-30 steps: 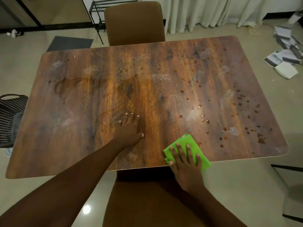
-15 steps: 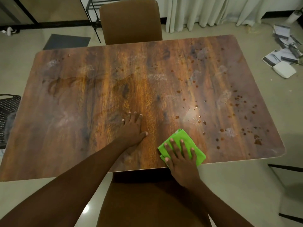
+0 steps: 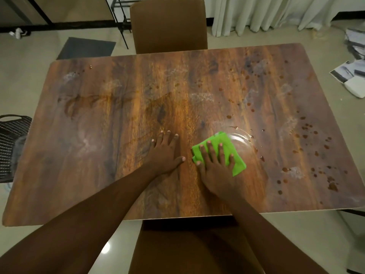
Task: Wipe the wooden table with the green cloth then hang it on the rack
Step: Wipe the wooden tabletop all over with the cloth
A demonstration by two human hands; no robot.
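Note:
A folded green cloth [image 3: 224, 144] lies on the wooden table [image 3: 98, 147], right of the middle. My right hand [image 3: 216, 169] presses flat on it with fingers spread, covering much of the cloth. A curved wet streak arcs just beyond the cloth. My left hand [image 3: 163, 153] rests palm down on the bare wood beside it, holding nothing. Brown droplets and pale smears dot the right half of the tabletop. A black metal rack [image 3: 118, 8] stands on the floor beyond the far edge, mostly cut off by the frame.
A brown chair [image 3: 167, 24] faces me across the table and another chair [image 3: 187, 250] sits at the near edge below my arms. A black basket [image 3: 11, 141] is at the left. Papers [image 3: 353, 72] litter the floor at right; white curtains hang behind.
My right hand has pushed the green cloth away from the near edge, farther onto the table, leaving a wet arc. My left hand stays planted on the wood.

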